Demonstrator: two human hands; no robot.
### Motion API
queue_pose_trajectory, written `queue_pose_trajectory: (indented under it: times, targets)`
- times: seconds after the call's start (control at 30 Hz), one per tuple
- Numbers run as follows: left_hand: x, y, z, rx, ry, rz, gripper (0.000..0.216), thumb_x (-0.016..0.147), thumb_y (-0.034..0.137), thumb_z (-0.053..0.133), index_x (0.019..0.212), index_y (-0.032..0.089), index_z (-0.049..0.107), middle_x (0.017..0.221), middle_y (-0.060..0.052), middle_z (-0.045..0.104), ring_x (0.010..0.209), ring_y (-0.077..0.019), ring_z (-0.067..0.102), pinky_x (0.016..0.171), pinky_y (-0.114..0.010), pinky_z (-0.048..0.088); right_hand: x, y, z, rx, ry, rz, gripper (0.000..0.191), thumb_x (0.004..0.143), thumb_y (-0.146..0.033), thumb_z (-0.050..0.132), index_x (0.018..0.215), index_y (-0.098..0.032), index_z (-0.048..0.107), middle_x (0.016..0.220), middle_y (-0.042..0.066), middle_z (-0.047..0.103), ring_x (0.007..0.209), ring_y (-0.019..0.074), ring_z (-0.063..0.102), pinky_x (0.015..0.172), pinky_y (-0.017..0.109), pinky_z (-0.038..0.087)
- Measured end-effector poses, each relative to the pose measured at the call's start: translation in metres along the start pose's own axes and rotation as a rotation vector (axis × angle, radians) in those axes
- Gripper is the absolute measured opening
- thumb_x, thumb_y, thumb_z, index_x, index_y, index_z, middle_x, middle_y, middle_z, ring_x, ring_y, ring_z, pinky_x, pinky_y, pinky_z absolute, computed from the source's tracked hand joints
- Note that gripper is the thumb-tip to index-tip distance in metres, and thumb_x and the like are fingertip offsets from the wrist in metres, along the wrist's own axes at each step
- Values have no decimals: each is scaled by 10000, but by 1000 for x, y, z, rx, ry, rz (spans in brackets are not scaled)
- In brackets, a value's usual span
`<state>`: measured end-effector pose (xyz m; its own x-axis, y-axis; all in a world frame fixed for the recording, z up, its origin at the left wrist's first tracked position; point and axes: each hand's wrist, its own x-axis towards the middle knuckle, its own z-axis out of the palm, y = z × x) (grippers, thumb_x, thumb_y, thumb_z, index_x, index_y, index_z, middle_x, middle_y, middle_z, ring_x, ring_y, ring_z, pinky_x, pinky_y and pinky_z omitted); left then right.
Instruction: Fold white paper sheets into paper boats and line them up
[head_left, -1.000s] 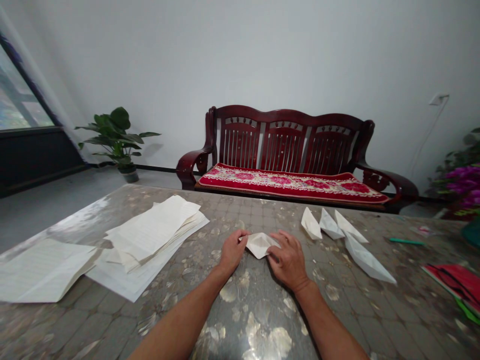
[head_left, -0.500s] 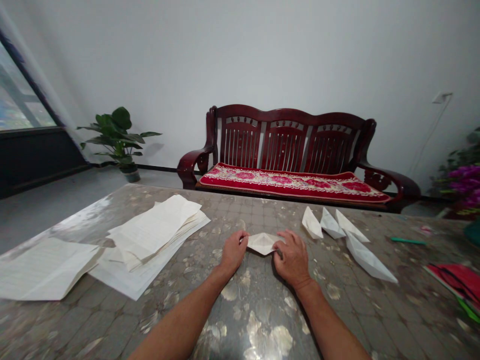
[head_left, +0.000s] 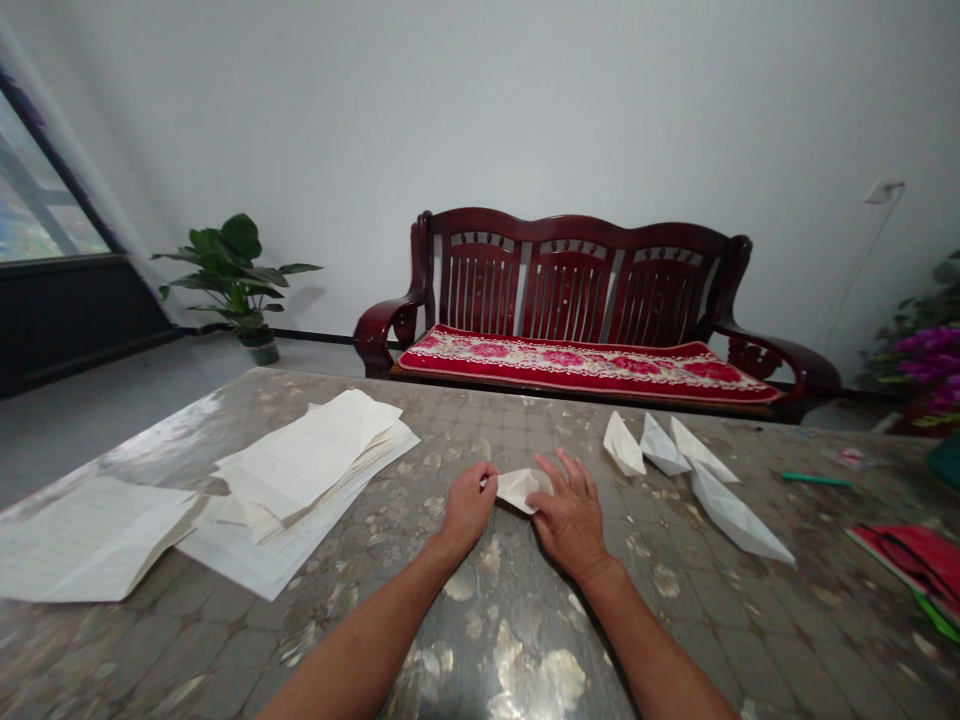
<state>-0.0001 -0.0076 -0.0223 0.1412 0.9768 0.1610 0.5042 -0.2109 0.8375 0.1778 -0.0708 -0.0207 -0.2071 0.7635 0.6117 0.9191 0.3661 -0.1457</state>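
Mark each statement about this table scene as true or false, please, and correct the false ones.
1. Both hands touch the small folded white paper piece. True: the left hand pinches its left edge and the right hand lies flat on its right side.
2. The finished white paper boats lie left of the hands. False: they lie to the right.
3. A loose stack of white paper sheets lies left of the hands. True.
4. The thin green pen lies between the hands. False: it lies far right on the patterned glossy table.
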Motion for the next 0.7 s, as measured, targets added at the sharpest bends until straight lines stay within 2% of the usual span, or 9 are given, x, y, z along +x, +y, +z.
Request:
queue_pose_trajectory:
  times: [0.3,0.5,0.7]
  targets:
    - [-3,3,0,17,-1,7,187,823,163,465,806,182,650,798,-16,687,775,-168,622,773,-276,460,3,-3,-4,51,-15,38,124,796,-196,661,710,-257,726,1337,25,608,1396,296,329,1166,578,198]
    - [-4,5,0,36,-2,3,194,814,142,460,807,175,651,805,-22,688,773,-167,622,762,-270,456,2,-2,1,33,24,113,144,779,-170,655,653,-235,681,1155,40,683,1299,292,430,1139,525,268]
    - [-5,4,1,55,-13,11,189,819,132,467,817,171,651,828,-25,695,789,-166,625,786,-275,455,2,-1,2,39,104,120,63,802,-178,647,807,-239,657,1064,37,674,1224,280,463,1136,501,259]
